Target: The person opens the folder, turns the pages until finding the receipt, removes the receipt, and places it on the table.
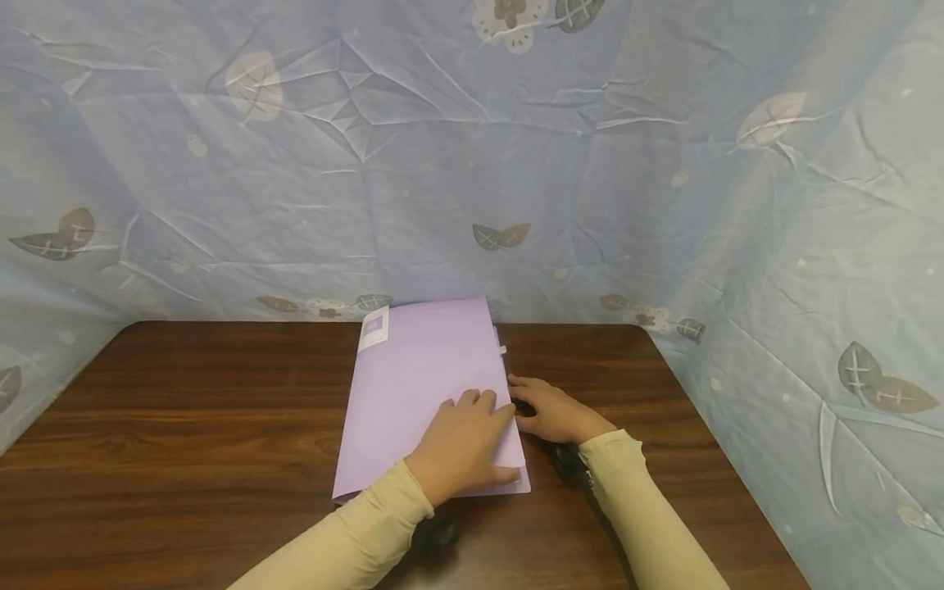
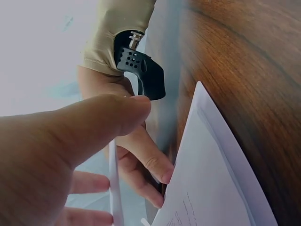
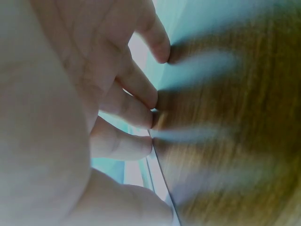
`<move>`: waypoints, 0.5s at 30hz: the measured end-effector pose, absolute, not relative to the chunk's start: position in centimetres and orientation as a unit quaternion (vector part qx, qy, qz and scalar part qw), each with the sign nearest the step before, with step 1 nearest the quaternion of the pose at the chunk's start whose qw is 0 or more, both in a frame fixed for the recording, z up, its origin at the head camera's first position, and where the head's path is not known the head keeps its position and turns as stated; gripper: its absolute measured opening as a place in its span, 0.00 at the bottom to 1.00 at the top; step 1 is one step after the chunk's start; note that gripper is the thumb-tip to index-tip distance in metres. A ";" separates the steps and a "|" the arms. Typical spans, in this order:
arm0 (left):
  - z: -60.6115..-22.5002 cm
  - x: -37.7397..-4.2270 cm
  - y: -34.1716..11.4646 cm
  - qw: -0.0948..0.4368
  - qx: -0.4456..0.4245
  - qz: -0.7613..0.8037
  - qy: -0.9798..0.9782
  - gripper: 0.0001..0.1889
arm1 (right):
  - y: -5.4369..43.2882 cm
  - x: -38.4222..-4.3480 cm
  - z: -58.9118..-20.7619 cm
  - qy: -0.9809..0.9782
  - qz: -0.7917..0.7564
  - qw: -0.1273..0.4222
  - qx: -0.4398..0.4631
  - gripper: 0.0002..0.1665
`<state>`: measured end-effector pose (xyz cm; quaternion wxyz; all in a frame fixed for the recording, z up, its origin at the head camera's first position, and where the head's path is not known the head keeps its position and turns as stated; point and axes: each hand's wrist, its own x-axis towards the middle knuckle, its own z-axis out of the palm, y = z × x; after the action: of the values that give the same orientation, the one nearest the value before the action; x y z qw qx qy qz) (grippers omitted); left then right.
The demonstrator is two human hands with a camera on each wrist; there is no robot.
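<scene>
A light purple folder (image 1: 428, 352) lies on the wooden table with its front cover slightly raised on the right side. My left hand (image 1: 465, 442) is at the lower right of the cover, with fingers on top and the thumb at the edge. In the left wrist view, the cover's thin edge (image 2: 114, 188) runs between those fingers and the thumb. Below it, a white sheet with printed lines (image 2: 197, 183) shows inside. Along the folder's right side, my right hand (image 1: 553, 410) touches down with bent, spread fingers; its fingertips (image 3: 148, 146) meet the folder's lower edge and the table.
The dark brown table (image 1: 184, 426) stretches to both sides of the folder. A blue-grey patterned cloth (image 1: 413, 188) hangs behind and to the right. Black wrist devices (image 1: 435, 533) sit under both sleeves. A white label (image 1: 374, 328) marks the folder's top left corner.
</scene>
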<state>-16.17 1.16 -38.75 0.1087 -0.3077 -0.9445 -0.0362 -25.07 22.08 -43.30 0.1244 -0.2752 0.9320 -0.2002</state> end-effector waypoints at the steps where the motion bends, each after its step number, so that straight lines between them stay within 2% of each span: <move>1: -38.8 -16.1 1.1 0.109 -0.305 -0.036 -0.946 0.39 | 22.1 -25.1 -43.4 0.932 -0.199 0.125 -0.276 0.33; 15: -38.9 -16.0 0.7 0.093 -0.309 -0.037 -0.946 0.37 | 22.8 -25.5 -43.4 0.938 -0.169 0.128 -0.273 0.40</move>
<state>-15.96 0.68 -38.87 0.0933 -0.3093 -0.9456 -0.0371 -25.50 22.78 -43.40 0.1283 -0.2728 0.9384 -0.1688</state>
